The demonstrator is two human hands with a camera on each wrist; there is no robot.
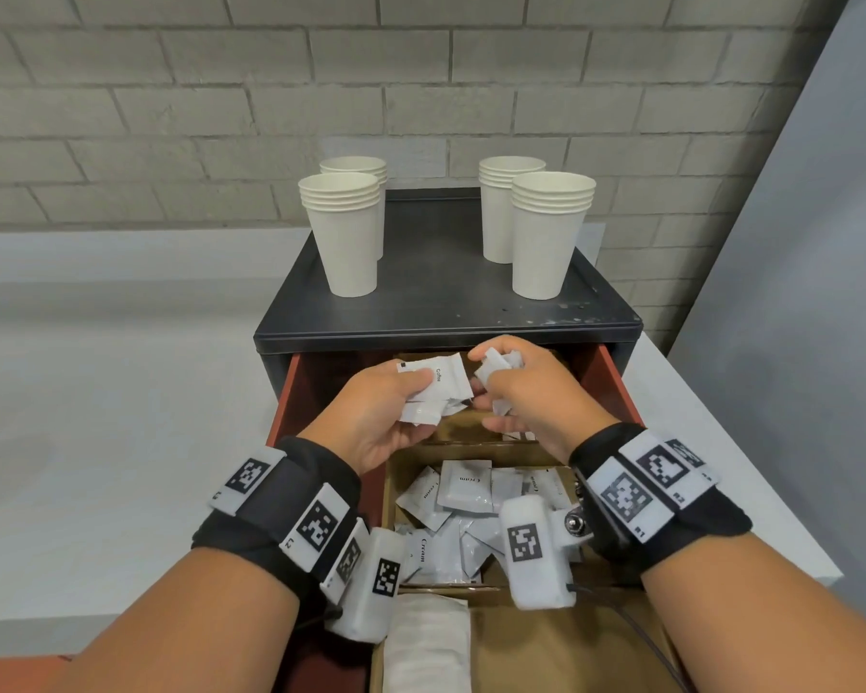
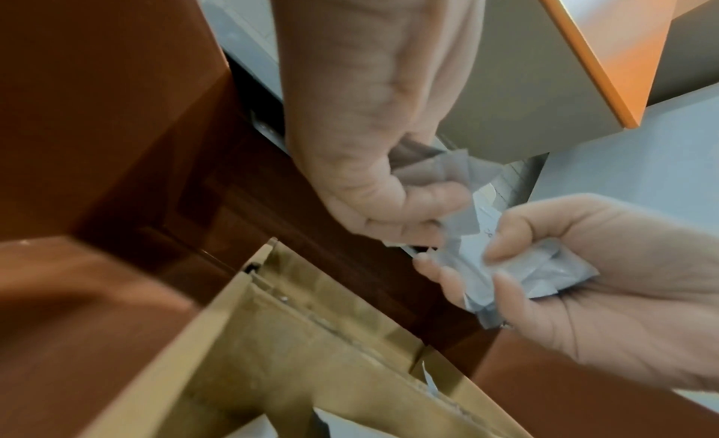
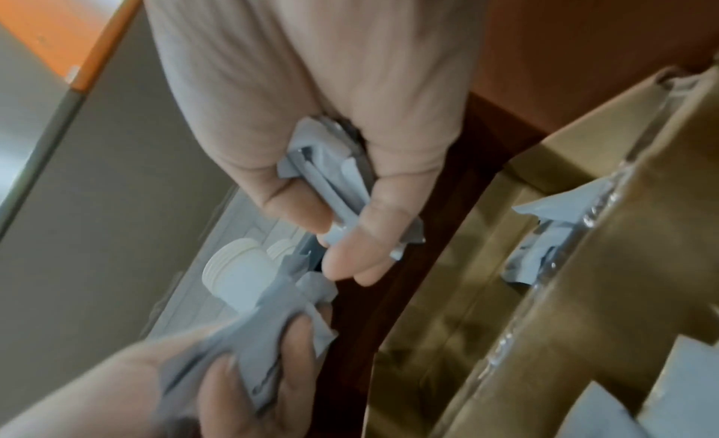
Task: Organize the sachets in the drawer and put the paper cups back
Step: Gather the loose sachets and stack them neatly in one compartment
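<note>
Nearest us, cream sachets [image 1: 463, 492] lie sorted in the drawer [image 1: 291, 392]. Above it, our left hand [image 1: 371, 417] pinches coffee sachets [image 1: 433, 387]; our right hand [image 1: 526, 392] clutches more. Beyond, the paper cups [image 1: 346, 232] wait on the cabinet [image 1: 446, 272].

**Paper, card and lacquer**

The paper cups [image 1: 347, 237] looked matt and off-white, with smooth walls and rolled rims. They stood on a cabinet top [image 1: 446, 302] of dull black, scuffed and speckled near its front edge. The drawer [image 1: 283, 402] showed a smooth reddish-brown finish with a faint sheen. Its dividers [image 2: 295, 346] were plain brown cardboard, matt, with clear glossy tape along their edges. The sachets [image 1: 466, 485] seemed thin, slightly shiny white film, creased where gripped. The wristbands [image 1: 291, 497] were black cloth. The counter [image 1: 96, 392] looked smooth and pale grey, and the wall [image 1: 171, 92] was rough painted brick.
</note>
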